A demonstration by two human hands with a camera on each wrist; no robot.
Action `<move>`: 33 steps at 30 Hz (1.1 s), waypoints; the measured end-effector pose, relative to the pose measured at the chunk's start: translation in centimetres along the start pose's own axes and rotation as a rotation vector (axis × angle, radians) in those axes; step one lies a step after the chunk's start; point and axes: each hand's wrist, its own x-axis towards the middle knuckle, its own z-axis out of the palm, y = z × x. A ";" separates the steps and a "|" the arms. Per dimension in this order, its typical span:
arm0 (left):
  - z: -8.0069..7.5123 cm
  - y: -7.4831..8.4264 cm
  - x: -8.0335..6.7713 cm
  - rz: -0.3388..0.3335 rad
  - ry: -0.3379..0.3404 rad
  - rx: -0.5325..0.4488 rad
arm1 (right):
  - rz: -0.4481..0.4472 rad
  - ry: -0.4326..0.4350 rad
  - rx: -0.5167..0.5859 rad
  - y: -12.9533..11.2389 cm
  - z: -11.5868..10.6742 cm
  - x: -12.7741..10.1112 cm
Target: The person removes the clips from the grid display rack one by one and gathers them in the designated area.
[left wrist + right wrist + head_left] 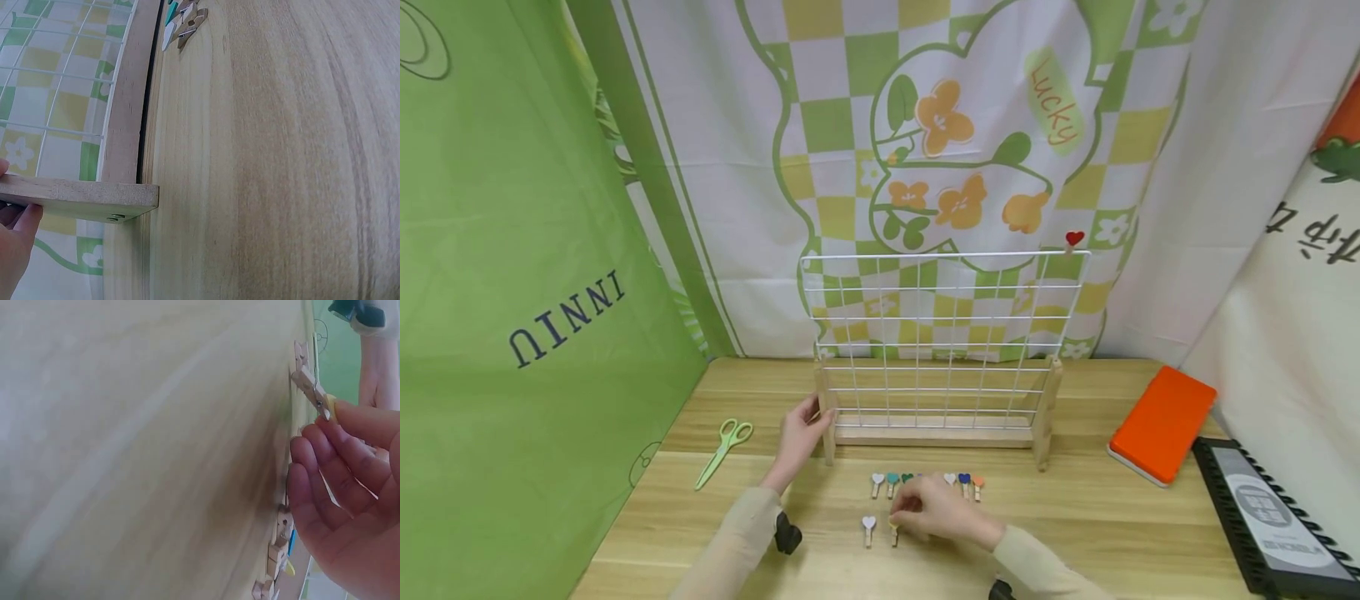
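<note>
Head view | left hand [797, 437] grips grid stand [829, 417] | right hand [936, 510] pinches yellow clip [894, 528]

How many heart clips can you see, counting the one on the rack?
9 visible: one red atop the wire rack; six in a row before it; two nearer, one under the right hand, which may hide more.

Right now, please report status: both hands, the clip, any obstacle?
Left hand grips grid stand post. Right hand pinches yellow heart clip on table. Nothing in the way.
</note>
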 end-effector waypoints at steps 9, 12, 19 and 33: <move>0.0 2.1 -0.5 -0.035 -0.013 -0.019 | 0.022 -0.011 -0.054 -0.2 0.3 0.5; -0.1 2.3 -0.6 -0.040 -0.014 -0.012 | 0.035 -0.029 -0.069 -0.3 0.3 0.6; 0.0 0.0 0.1 -0.037 -0.002 -0.020 | 0.041 -0.033 -0.070 -0.4 0.3 0.6; 0.1 -0.4 0.1 -0.028 0.003 -0.013 | 0.016 -0.031 -0.081 -0.7 0.0 0.5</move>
